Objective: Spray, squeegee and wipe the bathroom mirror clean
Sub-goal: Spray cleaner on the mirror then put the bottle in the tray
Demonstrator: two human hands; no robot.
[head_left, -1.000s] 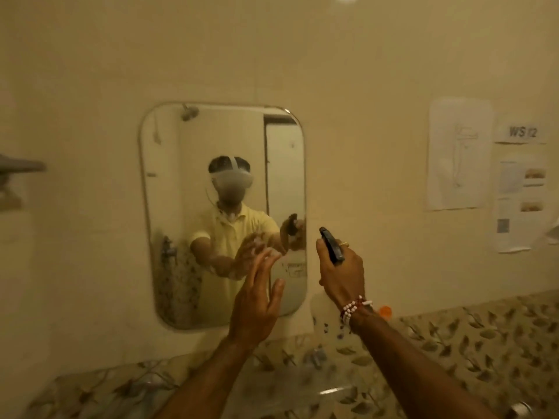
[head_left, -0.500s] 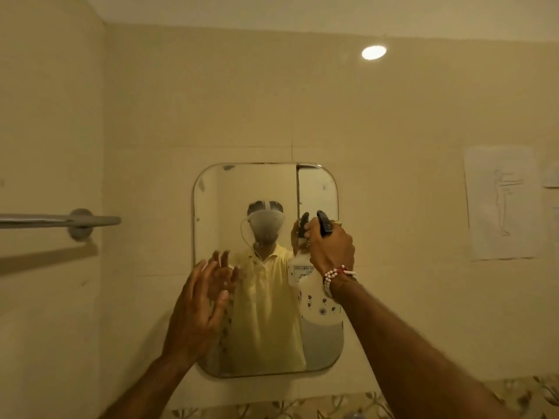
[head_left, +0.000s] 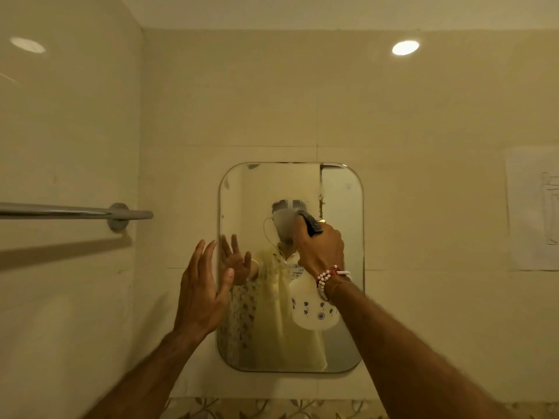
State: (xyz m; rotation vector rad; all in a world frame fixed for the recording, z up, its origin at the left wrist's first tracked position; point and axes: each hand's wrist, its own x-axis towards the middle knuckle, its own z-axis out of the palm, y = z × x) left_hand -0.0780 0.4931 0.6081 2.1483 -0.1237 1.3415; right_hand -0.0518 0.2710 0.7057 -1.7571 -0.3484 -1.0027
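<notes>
A rounded rectangular mirror (head_left: 341, 195) hangs on the cream tiled wall straight ahead. My right hand (head_left: 320, 249) is raised in front of its upper middle and grips the black trigger head of a white spray bottle (head_left: 313, 313) with small flower prints; the bottle hangs below the hand, nozzle toward the glass. My left hand (head_left: 201, 291) is held up at the mirror's left edge, fingers spread, holding nothing, palm toward the glass. The mirror shows the reflection of a person in a yellow shirt.
A metal towel bar (head_left: 75, 211) juts from the left wall at mirror-top height. A paper sheet (head_left: 532, 207) is stuck to the wall at the right. Leaf-patterned tiles (head_left: 272, 409) run along the bottom below the mirror.
The view has tilted upward, so the mirror sits lower and nearer the centre. My right hand with the bottle has risen to the mirror's upper middle. My left hand stays open near the left edge.
</notes>
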